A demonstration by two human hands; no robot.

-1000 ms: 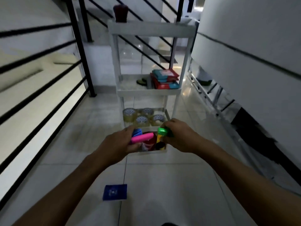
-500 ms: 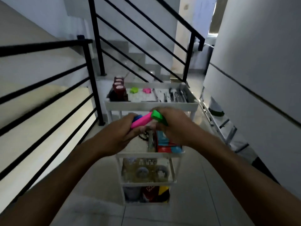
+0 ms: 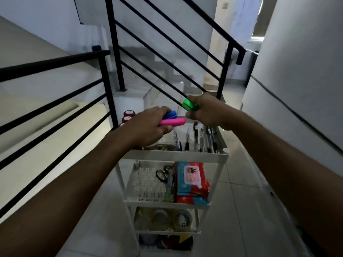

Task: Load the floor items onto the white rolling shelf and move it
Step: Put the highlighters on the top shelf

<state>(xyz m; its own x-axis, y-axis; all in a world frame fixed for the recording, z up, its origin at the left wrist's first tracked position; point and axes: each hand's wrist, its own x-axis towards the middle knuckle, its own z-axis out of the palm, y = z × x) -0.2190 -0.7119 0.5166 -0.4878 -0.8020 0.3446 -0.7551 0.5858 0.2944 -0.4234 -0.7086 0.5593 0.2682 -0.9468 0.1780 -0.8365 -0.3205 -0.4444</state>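
The white rolling shelf (image 3: 174,156) stands in front of me on the tiled floor. Above its top tier, my left hand (image 3: 148,125) grips a pink marker (image 3: 173,122) and a blue one (image 3: 171,114). My right hand (image 3: 206,110) holds a green marker (image 3: 188,104) just right of them, over the row of pens (image 3: 202,139) lying in the top tray. The second tier carries scissors (image 3: 163,173) and red wipe packs (image 3: 192,182). Tape rolls (image 3: 170,217) fill the third tier, and dark items sit in the bottom one.
A black stair railing (image 3: 109,75) runs along the left and behind the shelf. Small red-topped jars (image 3: 128,115) stand at the top tier's left end. A white wall (image 3: 306,80) closes the right side. Tiled floor (image 3: 241,210) stretches past the shelf on the right.
The view rose from the floor to above the shelf's top tier. Both hands lifted the markers from near the bottom tier up over the top tray and moved slightly apart.
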